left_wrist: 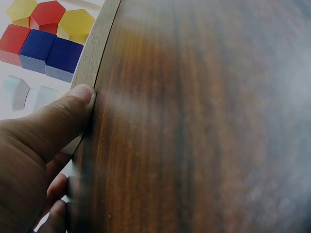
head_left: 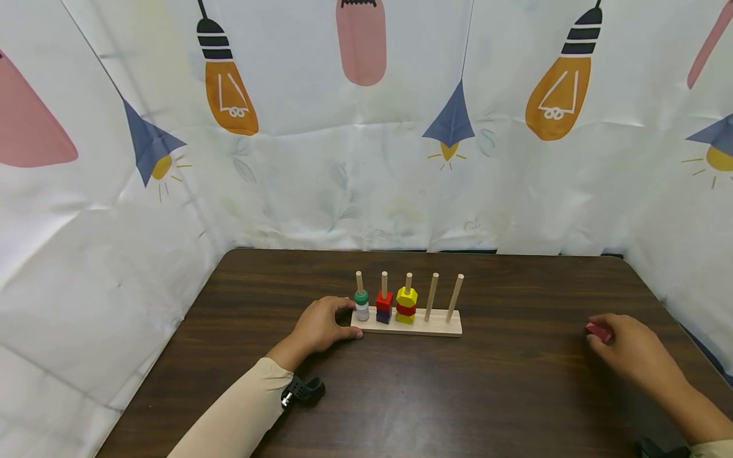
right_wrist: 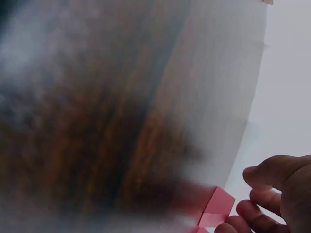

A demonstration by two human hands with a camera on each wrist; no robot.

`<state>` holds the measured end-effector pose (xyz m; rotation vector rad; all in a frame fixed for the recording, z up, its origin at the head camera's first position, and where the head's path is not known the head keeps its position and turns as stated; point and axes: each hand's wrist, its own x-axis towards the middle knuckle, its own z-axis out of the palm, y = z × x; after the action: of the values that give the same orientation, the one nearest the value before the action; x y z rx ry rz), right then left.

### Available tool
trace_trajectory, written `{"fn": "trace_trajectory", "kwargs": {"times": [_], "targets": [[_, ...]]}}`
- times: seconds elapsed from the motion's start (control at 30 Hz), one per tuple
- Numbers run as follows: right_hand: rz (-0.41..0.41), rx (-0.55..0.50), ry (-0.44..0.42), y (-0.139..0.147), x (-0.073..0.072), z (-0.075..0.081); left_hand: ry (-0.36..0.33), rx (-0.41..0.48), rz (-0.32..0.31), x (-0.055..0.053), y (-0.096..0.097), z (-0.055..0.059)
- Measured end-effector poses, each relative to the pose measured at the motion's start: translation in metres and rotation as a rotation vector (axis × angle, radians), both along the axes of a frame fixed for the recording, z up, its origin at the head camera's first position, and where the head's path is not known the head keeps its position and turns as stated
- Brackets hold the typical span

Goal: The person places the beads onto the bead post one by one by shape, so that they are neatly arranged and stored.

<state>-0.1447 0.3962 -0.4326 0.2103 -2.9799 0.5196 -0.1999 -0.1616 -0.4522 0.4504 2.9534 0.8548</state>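
My left hand (head_left: 322,326) grips the left end of a wooden peg stand (head_left: 438,326), its thumb (left_wrist: 82,92) along the front edge. The leftmost peg carries a green ring (head_left: 361,297) above white pieces (head_left: 363,312). On the second peg, a red block (head_left: 384,300) sits over blue blocks (left_wrist: 63,58). The third has a yellow hexagonal block (head_left: 407,297), then red and yellow ones. Two pegs at the right are bare. Far to the right, my right hand (head_left: 632,346) holds a small red block (head_left: 598,332) at its fingertips, low over the table; its fingers (right_wrist: 250,211) curl beside it.
The dark wood-grain table (head_left: 487,381) has rounded far corners. Behind and beside it hangs a white cloth (head_left: 366,178) printed with bulbs and lamps. A black band (head_left: 303,389) is on the left wrist.
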Motion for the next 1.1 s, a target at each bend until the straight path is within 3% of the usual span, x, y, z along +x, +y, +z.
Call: {"fn": "trace_trajectory", "kwargs": {"times": [0.2,0.53,0.77,1.1], "targets": [[0.002,0.027,0.016,0.001,-0.001,-0.001,0.002,-0.007,-0.007,0.0,0.0,-0.001],[-0.002,0.042,-0.043,0.007,-0.008,0.004,0.0,-0.009,-0.006,0.0,0.0,-0.001],[0.038,0.012,-0.062,0.007,-0.009,0.003,-0.003,0.005,-0.003,0.0,-0.001,-0.001],[0.065,-0.008,-0.011,-0.009,-0.012,0.002,0.002,-0.009,-0.005,0.0,0.0,-0.001]]}}
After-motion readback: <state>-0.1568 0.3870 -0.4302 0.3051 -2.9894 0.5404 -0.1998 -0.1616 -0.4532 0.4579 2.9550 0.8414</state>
